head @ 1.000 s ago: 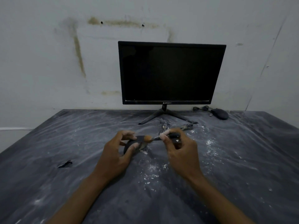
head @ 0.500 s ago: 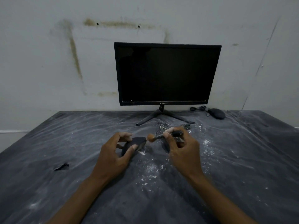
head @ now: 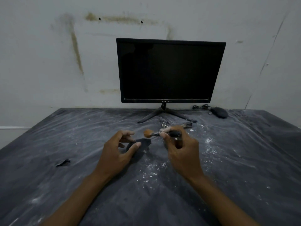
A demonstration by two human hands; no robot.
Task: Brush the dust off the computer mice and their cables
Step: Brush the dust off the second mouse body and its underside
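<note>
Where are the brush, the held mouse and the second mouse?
brush (head: pixel 147 133): head view, on its orange bristles.
held mouse (head: pixel 143 144): head view, on its dark top.
second mouse (head: pixel 219 112): head view, on its body.

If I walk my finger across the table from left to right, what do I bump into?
Tear in the table cover → left hand → mouse it holds → right hand gripping the brush → second mouse at the far right.

Both hands fwd, L (head: pixel 114 154) & R (head: pixel 182 150) fingers curled
</note>
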